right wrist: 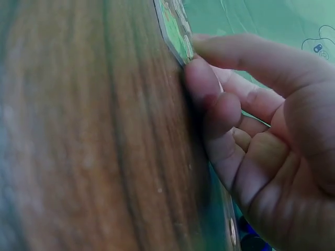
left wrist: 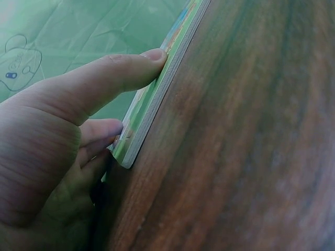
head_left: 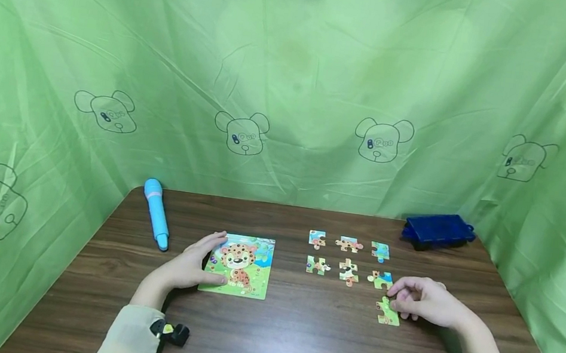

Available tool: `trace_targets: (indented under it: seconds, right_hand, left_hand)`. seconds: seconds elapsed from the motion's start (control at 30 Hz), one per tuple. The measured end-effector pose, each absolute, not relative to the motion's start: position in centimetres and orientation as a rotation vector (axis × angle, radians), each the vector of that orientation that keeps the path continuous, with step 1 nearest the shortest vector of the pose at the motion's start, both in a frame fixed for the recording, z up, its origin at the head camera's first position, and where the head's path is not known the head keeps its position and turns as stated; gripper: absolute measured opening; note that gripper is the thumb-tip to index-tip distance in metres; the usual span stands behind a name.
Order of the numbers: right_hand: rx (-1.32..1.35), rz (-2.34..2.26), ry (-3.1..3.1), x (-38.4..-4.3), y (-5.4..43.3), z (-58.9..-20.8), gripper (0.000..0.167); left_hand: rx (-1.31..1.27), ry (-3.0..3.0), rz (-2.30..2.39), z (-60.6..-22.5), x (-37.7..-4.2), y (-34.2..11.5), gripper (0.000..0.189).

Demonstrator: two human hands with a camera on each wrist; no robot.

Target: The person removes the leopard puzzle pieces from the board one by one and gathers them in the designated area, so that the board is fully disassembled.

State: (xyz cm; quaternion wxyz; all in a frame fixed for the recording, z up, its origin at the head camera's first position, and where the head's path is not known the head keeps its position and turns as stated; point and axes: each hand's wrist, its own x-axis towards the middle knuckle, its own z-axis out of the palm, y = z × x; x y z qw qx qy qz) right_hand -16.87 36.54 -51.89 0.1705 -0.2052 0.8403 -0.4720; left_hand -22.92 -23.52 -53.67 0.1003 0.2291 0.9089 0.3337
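A square puzzle board (head_left: 259, 279) with a cartoon leopard on grass lies left of centre on the table. My left hand (head_left: 185, 268) rests at its left side, thumb over the lower left part and fingers stretched along the upper left edge. In the left wrist view, the thumb tip touches the face of the board (left wrist: 137, 120). On the right, my right hand (head_left: 428, 302) pinches the right side of a green corner puzzle piece (head_left: 387, 316) between thumb and fingers. The same piece (right wrist: 172, 31) appears in the right wrist view, low over the tabletop.
Several loose puzzle pieces (head_left: 348, 270) lie in two rows above the right hand's piece, spaced apart. A blue microphone-shaped object (head_left: 156, 213) lies at the back left. At the back right stands a dark blue plastic case (head_left: 438, 230). Green curtains (head_left: 307, 83) enclose the table.
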Motion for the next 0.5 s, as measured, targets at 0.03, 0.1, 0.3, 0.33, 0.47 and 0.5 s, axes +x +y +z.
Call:
trace_targets:
  seconds: [0.03, 0.1, 0.3, 0.33, 0.47, 0.5]
  right_hand:
    - [-0.587, -1.345, 2.387, -16.9, 36.5, -51.8, 0.016]
    - [-0.576, -1.367, 2.39, -16.9, 36.2, -51.7, 0.015]
    - [-0.518, -1.483, 2.473, -16.7, 32.2, -49.9, 0.024]
    - [-0.524, -1.48, 2.508, -16.7, 31.1, -49.5, 0.025]
    - [-0.558, -1.453, 2.639, -16.6, 26.6, -48.3, 0.028]
    - [-0.569, -1.432, 2.673, -16.6, 25.5, -48.1, 0.028]
  left_hand:
    - [0.677, 2.687, 0.985, -53.6, -22.9, -23.5, 0.108]
    - [0.672, 2.684, 0.987, -53.6, -22.9, -23.5, 0.108]
    - [0.67, 2.675, 1.002, -53.5, -22.8, -23.5, 0.107]
    - [0.672, 2.674, 1.001, -53.5, -22.8, -23.5, 0.107]
    - [0.655, 2.663, 1.008, -53.5, -22.7, -23.4, 0.107]
    - [0.658, 2.664, 1.011, -53.5, -22.7, -23.4, 0.107]
